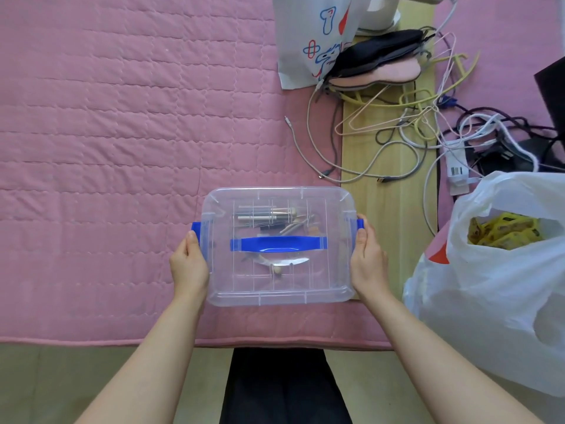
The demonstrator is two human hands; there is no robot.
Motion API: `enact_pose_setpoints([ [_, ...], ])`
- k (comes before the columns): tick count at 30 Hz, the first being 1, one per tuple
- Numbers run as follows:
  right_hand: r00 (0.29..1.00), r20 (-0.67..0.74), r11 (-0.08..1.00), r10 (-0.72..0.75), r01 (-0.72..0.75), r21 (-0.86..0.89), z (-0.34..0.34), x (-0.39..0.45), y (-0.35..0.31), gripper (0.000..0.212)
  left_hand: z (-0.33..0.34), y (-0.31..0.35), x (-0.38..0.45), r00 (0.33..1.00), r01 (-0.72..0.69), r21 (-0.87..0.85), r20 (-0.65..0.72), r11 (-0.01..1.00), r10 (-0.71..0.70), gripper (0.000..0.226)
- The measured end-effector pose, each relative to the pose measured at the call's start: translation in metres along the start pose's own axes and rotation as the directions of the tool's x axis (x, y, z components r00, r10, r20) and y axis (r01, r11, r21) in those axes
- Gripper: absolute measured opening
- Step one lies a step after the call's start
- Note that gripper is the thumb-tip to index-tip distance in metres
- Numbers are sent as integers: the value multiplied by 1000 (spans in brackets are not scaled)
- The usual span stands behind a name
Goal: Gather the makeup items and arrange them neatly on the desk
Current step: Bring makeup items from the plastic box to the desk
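Note:
A clear plastic storage box with a closed lid sits over the near edge of the pink quilted surface. A blue carry handle lies flat across the lid, and blue clips stick out at both short ends. Through the lid I see several makeup items, among them tubes and brushes. My left hand grips the box's left end with the thumb on the left clip. At the right end, my right hand holds the box just below the right clip.
A white plastic bag with yellow packets stands close on the right. Beyond the box lie tangled cables, wire hangers, a power strip and a wooden strip. A printed paper bag and slippers lie at the back.

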State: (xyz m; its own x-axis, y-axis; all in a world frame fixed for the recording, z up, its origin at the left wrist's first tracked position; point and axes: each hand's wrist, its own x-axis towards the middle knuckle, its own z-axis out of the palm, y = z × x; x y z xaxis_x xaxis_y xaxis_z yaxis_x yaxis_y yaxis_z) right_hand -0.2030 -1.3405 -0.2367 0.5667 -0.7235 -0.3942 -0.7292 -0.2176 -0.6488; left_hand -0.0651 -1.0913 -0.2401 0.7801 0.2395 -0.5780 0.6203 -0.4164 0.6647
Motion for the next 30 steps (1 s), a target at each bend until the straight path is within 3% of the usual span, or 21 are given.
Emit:
enact_pose_setpoints([
  [4, 994, 8, 985, 108, -108, 133, 3, -1, -5, 41, -2, 3, 1, 993, 118, -91, 33, 989, -115, 24],
  [10, 921, -70, 912, 383, -366, 186, -5, 2, -8, 39, -6, 9, -11, 993, -48, 50, -105, 998, 53, 34],
  [13, 976, -81, 977, 204, -197, 82, -12, -9, -18, 40, -10, 9, -25, 950, -277, 144, -107, 950, 293, 37],
  [15, 998, -68, 999, -9, 7, -37, -14, -21, -29, 46, -9, 10, -37, 860, -490, 258, -16, 833, 510, 41],
  [17, 979, 7, 955, -206, 202, -219, -12, -32, -40, 55, -4, 10, -48, 738, -665, 318, 142, 675, 660, 45],
  [21, 924, 227, 804, -309, 381, -457, 4, -50, -58, 61, 11, 10, -63, 580, -811, 356, 396, 463, 712, 48],
  [24, 908, 303, 745, -288, 412, -525, 16, -53, -62, 54, 21, 10, -68, 572, -818, 389, 479, 423, 666, 50],
  [30, 910, 313, 704, -271, 409, -581, 26, -54, -61, 46, 30, 12, -69, 599, -793, 465, 472, 394, 647, 41],
])
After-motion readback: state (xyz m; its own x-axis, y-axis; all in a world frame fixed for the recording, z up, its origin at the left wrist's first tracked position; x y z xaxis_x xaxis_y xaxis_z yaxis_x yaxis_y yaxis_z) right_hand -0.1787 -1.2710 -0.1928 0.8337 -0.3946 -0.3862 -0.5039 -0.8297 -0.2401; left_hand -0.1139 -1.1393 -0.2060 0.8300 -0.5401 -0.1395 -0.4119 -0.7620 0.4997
